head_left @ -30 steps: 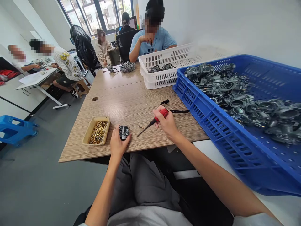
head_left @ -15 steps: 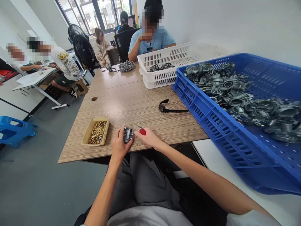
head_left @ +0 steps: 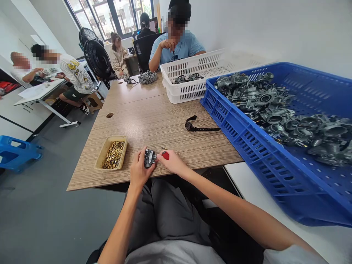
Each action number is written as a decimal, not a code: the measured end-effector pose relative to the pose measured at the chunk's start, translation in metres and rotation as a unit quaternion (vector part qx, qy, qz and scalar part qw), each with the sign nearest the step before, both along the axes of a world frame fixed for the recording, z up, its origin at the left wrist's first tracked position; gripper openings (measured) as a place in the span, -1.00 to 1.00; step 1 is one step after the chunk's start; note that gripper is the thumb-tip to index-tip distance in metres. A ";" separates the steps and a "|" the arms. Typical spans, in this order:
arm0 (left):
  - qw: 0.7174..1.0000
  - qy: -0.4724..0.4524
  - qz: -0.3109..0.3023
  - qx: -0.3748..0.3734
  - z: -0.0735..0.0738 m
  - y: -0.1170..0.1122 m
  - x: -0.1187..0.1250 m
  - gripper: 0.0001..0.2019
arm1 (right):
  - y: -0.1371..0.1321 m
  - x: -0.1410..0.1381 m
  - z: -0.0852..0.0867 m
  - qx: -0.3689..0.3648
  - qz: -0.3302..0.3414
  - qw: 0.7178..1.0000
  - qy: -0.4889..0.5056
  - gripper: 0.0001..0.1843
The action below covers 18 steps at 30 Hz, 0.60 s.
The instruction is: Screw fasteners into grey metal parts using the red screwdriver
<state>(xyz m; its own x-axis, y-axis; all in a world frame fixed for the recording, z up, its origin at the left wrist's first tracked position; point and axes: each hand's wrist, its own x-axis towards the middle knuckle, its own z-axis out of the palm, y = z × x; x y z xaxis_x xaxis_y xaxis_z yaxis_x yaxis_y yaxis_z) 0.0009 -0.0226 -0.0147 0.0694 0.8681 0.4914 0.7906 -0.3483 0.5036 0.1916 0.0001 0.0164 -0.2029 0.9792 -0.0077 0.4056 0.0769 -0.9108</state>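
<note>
My left hand (head_left: 139,169) is closed around a small grey metal part (head_left: 149,158) near the front edge of the wooden table (head_left: 148,117). My right hand (head_left: 172,162) grips a red-handled screwdriver (head_left: 165,155), its tip pointing into the part's right side. A small brass screw (head_left: 164,148) lies loose on the table just behind the hands. A tan tray of brass screws (head_left: 112,153) sits to the left of my left hand.
A blue crate (head_left: 264,154) full of grey metal parts stands at the right, a white basket (head_left: 192,79) behind it. A black watch (head_left: 196,126) lies mid-table. A person in a blue shirt (head_left: 177,46) sits opposite; others sit at the left near two fans.
A second ago my right hand held the screwdriver up and to the right of the part. It then came down to the part's right side and has stayed there since.
</note>
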 end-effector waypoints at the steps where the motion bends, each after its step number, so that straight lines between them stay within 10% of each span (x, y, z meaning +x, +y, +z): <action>1: 1.000 0.001 0.000 0.000 0.000 0.000 0.000 -0.23 | -0.001 0.000 0.000 -0.002 0.000 1.000 0.005 -0.63; 18: 1.000 -0.014 -0.003 0.004 0.002 -0.001 0.001 -0.27 | -0.003 -0.001 0.004 -0.022 -0.009 0.999 0.043 -0.76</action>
